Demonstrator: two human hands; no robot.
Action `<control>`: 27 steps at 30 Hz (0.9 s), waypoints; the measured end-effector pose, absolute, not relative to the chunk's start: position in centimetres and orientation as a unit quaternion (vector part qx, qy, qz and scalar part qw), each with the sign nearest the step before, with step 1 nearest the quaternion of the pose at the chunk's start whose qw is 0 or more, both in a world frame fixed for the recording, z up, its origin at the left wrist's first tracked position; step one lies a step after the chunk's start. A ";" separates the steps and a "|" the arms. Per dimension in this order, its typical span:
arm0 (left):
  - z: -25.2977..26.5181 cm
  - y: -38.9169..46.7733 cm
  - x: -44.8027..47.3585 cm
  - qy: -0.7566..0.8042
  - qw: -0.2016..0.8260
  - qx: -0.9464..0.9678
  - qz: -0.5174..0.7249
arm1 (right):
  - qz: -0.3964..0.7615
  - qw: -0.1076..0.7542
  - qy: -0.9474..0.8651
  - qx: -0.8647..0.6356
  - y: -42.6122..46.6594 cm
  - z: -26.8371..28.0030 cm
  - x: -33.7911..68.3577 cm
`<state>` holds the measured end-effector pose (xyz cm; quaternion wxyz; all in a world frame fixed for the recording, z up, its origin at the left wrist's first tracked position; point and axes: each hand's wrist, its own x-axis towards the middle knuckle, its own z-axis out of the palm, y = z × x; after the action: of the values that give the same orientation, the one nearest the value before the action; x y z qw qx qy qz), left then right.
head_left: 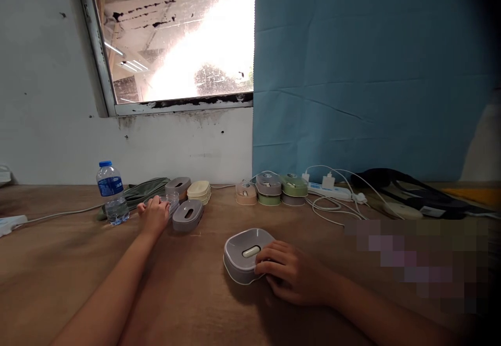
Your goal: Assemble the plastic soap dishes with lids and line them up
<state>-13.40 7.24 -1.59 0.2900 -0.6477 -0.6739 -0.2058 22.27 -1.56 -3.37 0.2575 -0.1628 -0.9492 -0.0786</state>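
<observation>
A grey plastic box with rounded corners (237,252) stands in front of me, with a pale oval insert in the slot on its top and a cream rim below. My right hand (291,273) grips its right edge, fingers curled over the side. Farther off to the left, my left hand (154,214) has its fingers closed on a clear plastic cover (171,198), part of which the hand hides. Just right of that hand sits a grey slotted shell (183,225). Behind it are another grey slotted shell (177,184) and a stack of cream trays (200,190).
A water bottle (111,189) stands left of my left hand, beside dark green cloth (144,194). Along the wall are a peach box (246,193) and stacked green and grey boxes (293,187). A power strip (331,191), cables and a black bag (410,189) lie at right.
</observation>
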 end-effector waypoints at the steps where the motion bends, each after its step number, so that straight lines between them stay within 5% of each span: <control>1: -1.8 7.4 -13.5 -0.677 0.284 -0.648 -0.204 | -0.080 0.259 -0.949 -0.162 -1.6 -3.4 22.3; 11: -2.4 7.7 -14.0 -0.682 0.262 -0.644 -0.227 | -0.073 0.259 -0.950 -0.160 -1.6 -3.3 22.2; 16: -1.8 6.6 -11.5 -0.642 0.238 -0.644 -0.341 | -0.071 0.253 -0.950 -0.166 -1.6 -3.3 22.3; 19: -1.3 4.2 -7.2 -0.515 0.062 -0.754 -0.403 | -0.079 0.252 -0.950 -0.166 -1.5 -3.2 22.3; 22: -1.3 1.4 -2.9 -0.282 -0.158 -0.903 -0.283 | -0.098 0.260 -0.947 -0.161 -1.4 -3.3 22.2; 27: -2.2 -0.2 -0.6 -0.224 -0.193 -0.930 -0.220 | -0.160 0.291 -0.929 -0.164 -0.9 -4.0 22.6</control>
<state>-0.64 -0.19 -2.22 -0.1929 -0.9295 -0.2240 -0.2204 22.57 -0.89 -3.98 0.2914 -0.1636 -0.9289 -0.1597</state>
